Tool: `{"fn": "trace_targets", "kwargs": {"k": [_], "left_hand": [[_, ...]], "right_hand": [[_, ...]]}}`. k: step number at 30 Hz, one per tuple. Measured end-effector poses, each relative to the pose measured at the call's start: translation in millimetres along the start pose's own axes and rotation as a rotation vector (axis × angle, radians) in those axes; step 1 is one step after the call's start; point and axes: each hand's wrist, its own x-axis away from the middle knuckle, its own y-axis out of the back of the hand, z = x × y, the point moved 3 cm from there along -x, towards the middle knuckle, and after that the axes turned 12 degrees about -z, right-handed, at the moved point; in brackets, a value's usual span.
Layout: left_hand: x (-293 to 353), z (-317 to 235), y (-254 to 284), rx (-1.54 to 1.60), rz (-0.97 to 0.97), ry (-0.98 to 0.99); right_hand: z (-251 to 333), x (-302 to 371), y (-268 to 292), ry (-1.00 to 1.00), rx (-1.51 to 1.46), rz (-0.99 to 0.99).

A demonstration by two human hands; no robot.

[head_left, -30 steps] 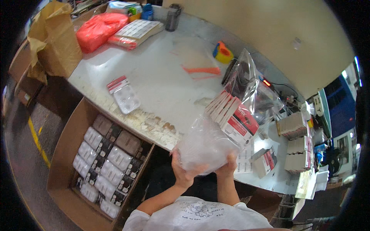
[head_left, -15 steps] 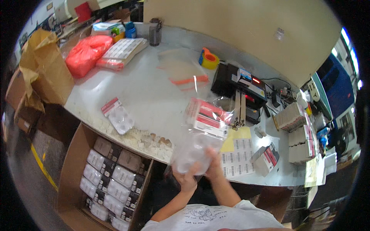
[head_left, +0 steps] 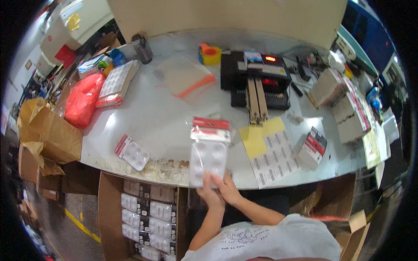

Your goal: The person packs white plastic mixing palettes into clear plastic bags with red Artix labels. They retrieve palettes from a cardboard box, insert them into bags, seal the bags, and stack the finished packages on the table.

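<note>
Over the table's front edge I hold a white plastic tray with round wells, inside a clear plastic bag with a red-and-white header card. My left hand is closed on its lower end. My right hand grips the same end from the right, fingers close to the left ones. A smaller tray pack with a red card lies to the left on the tabletop. Right of my hands is a sheet of printed labels with a yellow part. Beyond it stands a black machine with red lit displays and two tan rails.
Flat clear bags with an orange strip lie at the back, near a yellow tape roll. Red bag and brown paper bag stand left. Card stacks and a small box are right. Below, a carton holds several packs.
The bagged tray has gone from tilted to nearly upright in both hands, its header card pointing away from me. My view has turned to the right.
</note>
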Motion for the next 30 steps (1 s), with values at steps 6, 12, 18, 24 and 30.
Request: {"fn": "trace_targets", "kwargs": {"k": [6, 12, 18, 24, 30], "left_hand": [[-0.9, 0.0, 2.9, -0.026, 0.26, 0.198], [58.6, -59.0, 38.1, -1.389, 0.32, 0.145], [33.7, -73.1, 29.8, -1.609, 0.298, -0.668], [24.2, -84.5, 38.4, -1.477, 0.316, -0.469], [18.5, -94.1, 37.5, -1.613, 0.368, -0.355]], "right_hand": [[-21.0, 27.0, 51.4, -0.108, 0.154, 0.081], [22.1, 78.2, 94.1, -0.449, 0.703, 0.431], [49.1, 73.1, 54.9, 0.362, 0.636, 0.07], [43.4, 44.2, 13.8, 0.579, 0.655, 0.185], [36.8, 40.2, 7.3, 0.487, 0.663, 0.288]]}}
